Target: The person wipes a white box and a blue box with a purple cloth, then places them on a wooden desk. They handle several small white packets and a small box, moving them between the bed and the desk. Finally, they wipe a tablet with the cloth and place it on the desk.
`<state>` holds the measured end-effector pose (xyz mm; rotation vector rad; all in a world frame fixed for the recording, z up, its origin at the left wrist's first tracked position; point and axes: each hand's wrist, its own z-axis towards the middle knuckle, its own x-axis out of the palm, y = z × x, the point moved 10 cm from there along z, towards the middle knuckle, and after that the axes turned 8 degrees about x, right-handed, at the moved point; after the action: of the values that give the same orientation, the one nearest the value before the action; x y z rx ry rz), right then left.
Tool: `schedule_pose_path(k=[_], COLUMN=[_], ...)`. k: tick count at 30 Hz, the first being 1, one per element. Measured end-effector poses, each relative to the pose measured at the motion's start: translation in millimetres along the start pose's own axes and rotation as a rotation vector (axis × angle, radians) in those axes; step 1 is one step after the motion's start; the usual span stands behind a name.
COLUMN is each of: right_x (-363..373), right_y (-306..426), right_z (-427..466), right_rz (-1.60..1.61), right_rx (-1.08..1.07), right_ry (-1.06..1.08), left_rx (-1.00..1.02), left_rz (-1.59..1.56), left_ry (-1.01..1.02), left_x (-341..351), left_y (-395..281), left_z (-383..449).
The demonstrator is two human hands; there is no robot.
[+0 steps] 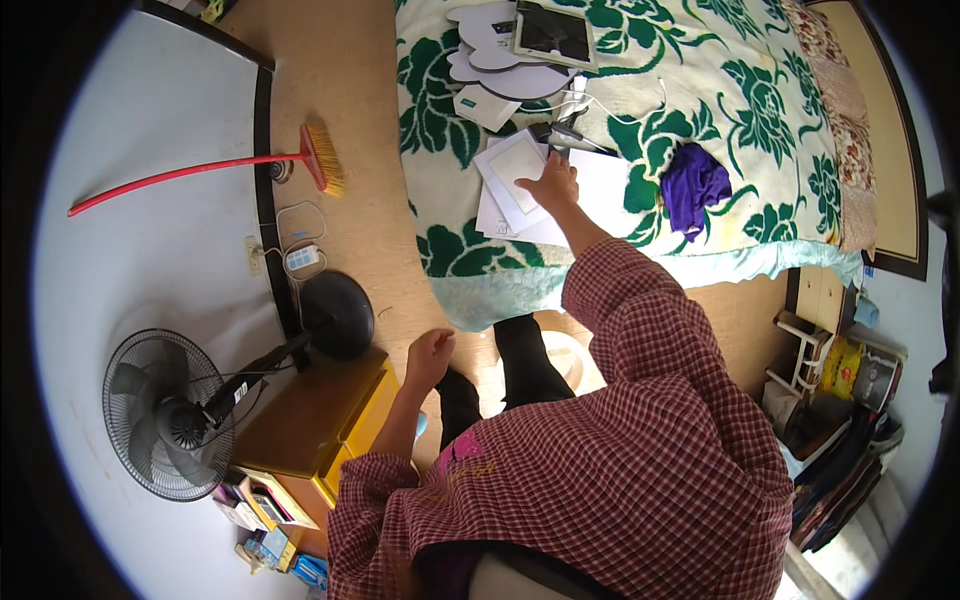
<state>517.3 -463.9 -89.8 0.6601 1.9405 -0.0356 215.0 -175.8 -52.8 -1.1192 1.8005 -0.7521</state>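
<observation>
My right hand [555, 184] reaches over the bed with thumb and fingers apart. It is above or on a white rectangular panel with a pale inner sheet [517, 166], and its fingertips are close to a small dark item that they partly hide. White paper sheets [604, 180] lie beneath and beside the panel. Just beyond the fingers is a dark-handled tool [576, 136] with a thin shaft. My left hand [430, 356] hangs low by my leg, its fingers curled in with nothing visible in them.
On the patterned blanket [757, 109] lie cloud-shaped white boards [487, 37], a dark-screened tablet-like device [555, 35], a white box [486, 106], a white cable [626, 116] and a purple cloth [694, 187]. Leftward stand a broom [321, 160], a pedestal fan [176, 420] and a wooden cabinet [300, 420].
</observation>
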Motion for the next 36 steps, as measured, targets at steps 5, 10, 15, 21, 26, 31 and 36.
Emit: schedule_pose_path(k=[5, 10, 15, 21, 26, 31, 36], right_x=[6.6, 12.8, 32.0, 50.1, 40.7, 28.0, -83.3], right_y=[12.2, -2.2, -28.6, -26.5, -8.0, 0.9, -10.4], right_z=[-6.5, -2.9, -30.3, -49.4, -53.6, -11.0, 170.7], right_rz=[-0.199, 0.215, 0.682, 0.886, 0.573, 0.598, 1.304], right_rx=[0.009, -0.119, -0.114, -0.092, -0.272, -0.104, 0.146], right_ry=[-0.007, 0.137, 0.495, 0.772, 0.614, 0.876, 0.115], left_rx=[0.061, -0.208, -0.378, -0.41, -0.503, -0.348, -0.321], left_rz=[-0.074, -0.382, -0.522, -1.011, -1.127, -1.108, -1.17], left_ry=[0.005, -0.115, -0.181, -0.024, -0.066, -0.193, -0.418], left_x=[33.5, 56.9, 75.9, 103.9, 95.2, 53.2, 2.0], left_y=[-34.0, -34.9, -36.2, -51.5, -55.6, -50.0, -7.8], left_z=[95.2, 165.8, 193.8, 194.5, 183.4, 173.4, 125.8])
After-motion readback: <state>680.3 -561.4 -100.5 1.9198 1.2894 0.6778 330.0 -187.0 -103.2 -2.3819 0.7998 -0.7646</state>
